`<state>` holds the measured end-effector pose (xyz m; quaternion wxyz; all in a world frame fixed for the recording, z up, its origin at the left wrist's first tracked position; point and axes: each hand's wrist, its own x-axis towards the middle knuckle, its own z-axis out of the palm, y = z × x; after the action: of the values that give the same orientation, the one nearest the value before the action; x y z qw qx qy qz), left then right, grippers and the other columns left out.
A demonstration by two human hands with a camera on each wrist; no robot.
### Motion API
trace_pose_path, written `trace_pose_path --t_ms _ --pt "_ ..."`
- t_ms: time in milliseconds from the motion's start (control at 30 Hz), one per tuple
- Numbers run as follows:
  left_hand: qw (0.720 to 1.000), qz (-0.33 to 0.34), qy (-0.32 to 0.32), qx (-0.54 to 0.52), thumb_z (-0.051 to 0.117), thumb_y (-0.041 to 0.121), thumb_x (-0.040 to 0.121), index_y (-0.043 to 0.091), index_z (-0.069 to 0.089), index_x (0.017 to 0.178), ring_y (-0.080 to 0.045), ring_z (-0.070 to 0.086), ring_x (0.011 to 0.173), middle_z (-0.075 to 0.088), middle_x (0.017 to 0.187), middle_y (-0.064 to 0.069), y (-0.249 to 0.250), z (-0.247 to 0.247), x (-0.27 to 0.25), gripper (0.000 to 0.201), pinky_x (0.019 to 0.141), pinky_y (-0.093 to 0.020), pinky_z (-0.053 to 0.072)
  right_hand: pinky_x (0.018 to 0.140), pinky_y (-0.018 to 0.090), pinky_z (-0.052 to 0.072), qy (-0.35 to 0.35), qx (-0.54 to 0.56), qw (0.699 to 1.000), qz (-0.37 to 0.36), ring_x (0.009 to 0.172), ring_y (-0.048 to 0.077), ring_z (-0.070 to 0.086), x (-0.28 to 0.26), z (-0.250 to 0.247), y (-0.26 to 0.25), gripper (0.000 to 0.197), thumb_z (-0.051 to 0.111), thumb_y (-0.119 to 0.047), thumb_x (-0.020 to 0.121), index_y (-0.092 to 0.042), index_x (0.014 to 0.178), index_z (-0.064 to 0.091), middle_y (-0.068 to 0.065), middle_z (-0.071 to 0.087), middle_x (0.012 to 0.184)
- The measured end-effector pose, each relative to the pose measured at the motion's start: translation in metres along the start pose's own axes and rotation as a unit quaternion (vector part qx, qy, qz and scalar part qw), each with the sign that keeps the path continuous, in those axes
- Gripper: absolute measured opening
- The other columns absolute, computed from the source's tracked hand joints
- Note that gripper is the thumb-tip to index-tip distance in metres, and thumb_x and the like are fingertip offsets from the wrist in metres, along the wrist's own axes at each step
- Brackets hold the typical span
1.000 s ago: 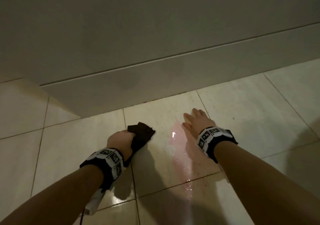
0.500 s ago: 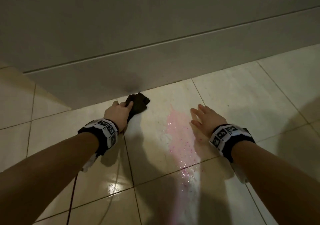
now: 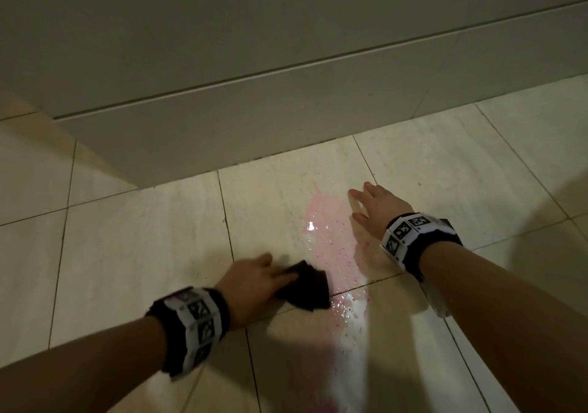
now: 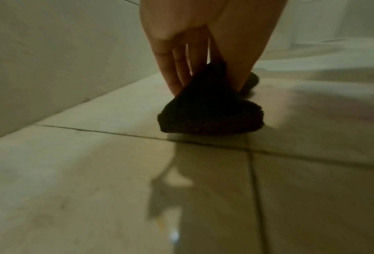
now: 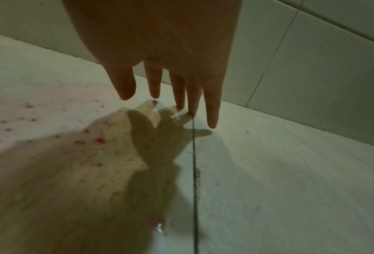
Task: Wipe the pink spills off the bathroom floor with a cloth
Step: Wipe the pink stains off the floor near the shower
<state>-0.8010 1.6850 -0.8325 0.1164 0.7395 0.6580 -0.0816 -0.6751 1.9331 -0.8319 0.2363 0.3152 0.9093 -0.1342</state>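
A pink spill [image 3: 331,241] spreads across pale floor tiles [image 3: 133,253], a glossy streak running from near the base of the wall [image 3: 254,46] down toward the bottom of the head view, crossing a grout line. In the right wrist view the spill [image 5: 29,110] shows as a faint pink film dotted with darker red specks. A dark cloth [image 3: 307,287] lies bunched on the floor at the spill's left edge, on the grout line, its right corner touching the wet streak. The left hand [image 3: 251,288] grips the cloth; in the left wrist view the fingers [image 4: 170,68] and thumb pinch the folded cloth [image 4: 209,106] from both sides, its lower edge against the tile. The right hand [image 3: 378,209] is spread flat, fingers straight and apart, just right of the spill's upper part and holding nothing. In the right wrist view two middle fingertips [image 5: 192,106] of the right hand [image 5: 159,43] touch the floor at a grout line. Both wrists wear black bands [image 3: 191,326] with black-and-white square markers.
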Motion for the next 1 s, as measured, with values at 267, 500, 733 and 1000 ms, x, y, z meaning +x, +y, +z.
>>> trace_pose_path --t_ms 267,500,733,1000 --pt "0.938 -0.339 0.019 -0.072 0.047 0.019 0.094 0.025 0.029 0.147 -0.026 0.043 0.123 0.035 0.145 -0.004 -0.086 -0.037 0.046 0.055 0.095 -0.037 0.044 0.106 0.042 0.037 -0.005 -0.012 1.0 -0.002 0.138 0.022 0.026 -0.003 -0.003 0.004 0.054 0.04 -0.034 0.098 -0.026 0.148 0.018 0.003 0.02 0.154" --pt "0.942 -0.325 -0.069 -0.043 0.052 0.014 0.091 0.025 0.015 0.151 -0.026 0.033 0.125 0.03 0.148 -0.003 -0.078 -0.02 0.058 0.071 0.096 -0.036 0.043 0.103 0.036 0.04 0.023 -0.001 1.0 -0.003 0.133 0.021 0.035 -0.003 -0.004 0.006 0.053 0.043 -0.033 0.097 -0.025 0.146 0.025 0.0 0.026 0.151" --pt "0.994 -0.055 -0.064 0.066 0.08 0.03 0.067 0.007 0.061 0.124 -0.028 0.062 0.086 0.062 0.113 -0.018 0.012 -0.008 0.034 0.065 0.059 -0.028 0.051 0.097 0.036 0.045 0.032 0.005 0.999 0.0 0.124 0.024 0.048 0.003 -0.008 0.007 0.049 0.043 -0.033 0.096 -0.026 0.143 0.031 -0.002 0.03 0.15" --pt "0.998 -0.025 0.058 -0.006 0.092 0.024 0.039 0.023 0.076 0.087 -0.02 0.061 0.06 0.07 0.076 0.002 0.005 -0.025 0.054 0.05 0.041 -0.018 0.043 0.109 0.031 0.031 0.03 0.074 0.997 -0.014 0.135 0.02 0.035 0.003 -0.011 0.011 0.052 0.042 -0.021 0.097 -0.025 0.147 0.026 0.0 0.031 0.152"
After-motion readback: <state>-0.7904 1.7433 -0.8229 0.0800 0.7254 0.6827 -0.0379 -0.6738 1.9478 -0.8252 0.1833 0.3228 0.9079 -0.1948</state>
